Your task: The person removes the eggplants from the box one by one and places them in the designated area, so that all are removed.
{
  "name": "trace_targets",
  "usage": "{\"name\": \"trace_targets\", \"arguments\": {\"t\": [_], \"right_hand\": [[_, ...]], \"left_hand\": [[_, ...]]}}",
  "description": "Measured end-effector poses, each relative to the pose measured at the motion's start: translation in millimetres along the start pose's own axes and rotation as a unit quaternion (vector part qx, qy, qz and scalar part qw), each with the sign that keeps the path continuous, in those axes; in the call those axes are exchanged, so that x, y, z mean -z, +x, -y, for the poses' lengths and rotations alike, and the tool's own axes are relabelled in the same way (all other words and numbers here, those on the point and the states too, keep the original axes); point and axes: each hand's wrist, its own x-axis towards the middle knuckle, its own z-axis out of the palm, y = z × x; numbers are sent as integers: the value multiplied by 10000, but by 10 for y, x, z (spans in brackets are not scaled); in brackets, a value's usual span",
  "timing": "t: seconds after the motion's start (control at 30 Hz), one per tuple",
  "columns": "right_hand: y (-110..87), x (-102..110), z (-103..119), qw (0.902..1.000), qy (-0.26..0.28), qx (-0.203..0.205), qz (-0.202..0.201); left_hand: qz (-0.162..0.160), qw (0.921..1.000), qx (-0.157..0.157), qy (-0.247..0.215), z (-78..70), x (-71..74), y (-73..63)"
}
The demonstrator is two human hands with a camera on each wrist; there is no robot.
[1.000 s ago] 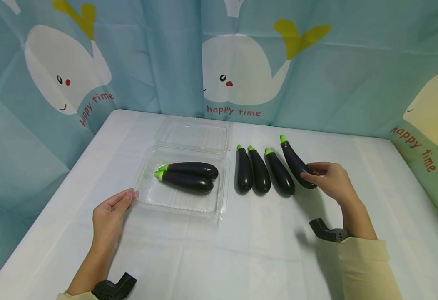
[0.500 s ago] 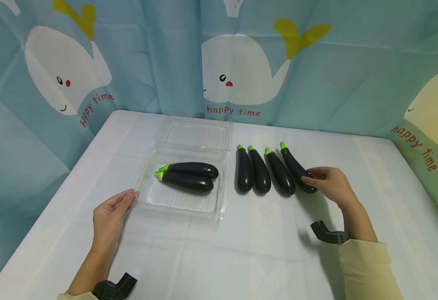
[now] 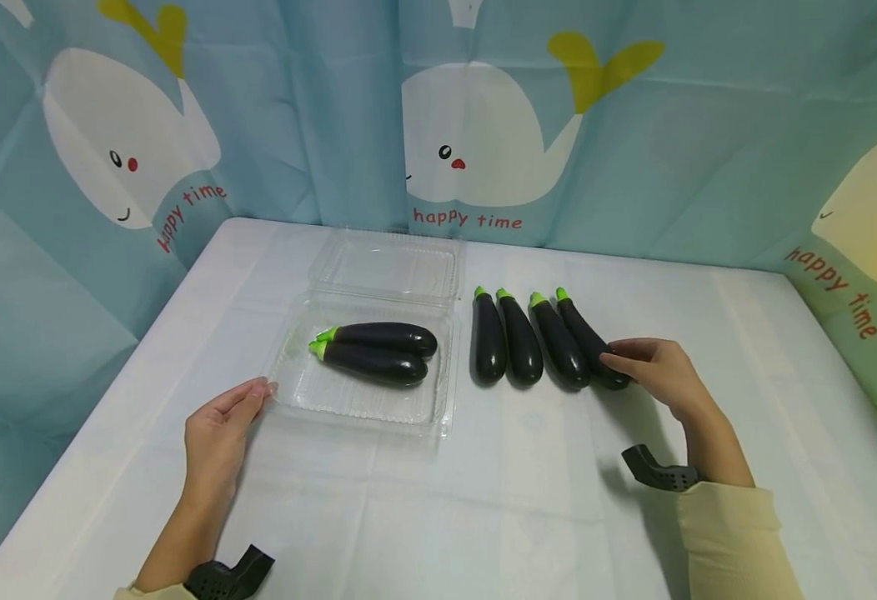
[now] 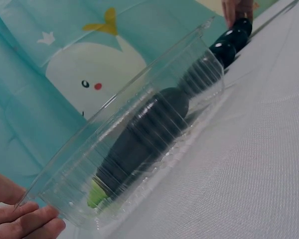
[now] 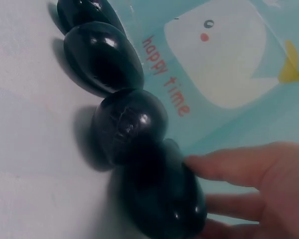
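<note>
We're pinching near-L corner of plastic clamshell (image 3: 401, 408) w/ L hand (image 3: 223, 425) &, R hand (image 3: 659, 372) half-closed, gripping eggplant (image 3: 585, 335) nearest R edge of desk (image 3: 483, 517).

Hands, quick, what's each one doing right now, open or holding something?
Left hand: holding, pinches the edge of the clear container.
Right hand: holding the rightmost eggplant by its thick end.

Free lane on near side of white table (image 3: 483, 500); three eggplants (image 3: 519, 340) block low sideways pass from right hand (image 3: 664, 372) to plastic container (image 3: 378, 406).
</note>
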Motion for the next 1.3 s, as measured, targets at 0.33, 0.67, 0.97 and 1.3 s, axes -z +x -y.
{"name": "trace_targets", "arguments": {"t": [0.33,0.67,0.97,1.3], "right_hand": [[16,-62,8,9981,590,-102,156],[29,-88,-17,9978,560,-258,249],[16,-78,-20,9992,331,-233,49],[64,-69,-98,9994,37,-32,-347]], "left_hand": [[-16,10000,-14,-94,0,2,-1],[-32,9999,-6,-112,10,4,3],[-7,9999,-42,-97,14,9,4],[21,9999,-46,-117,7,2,13]]}}
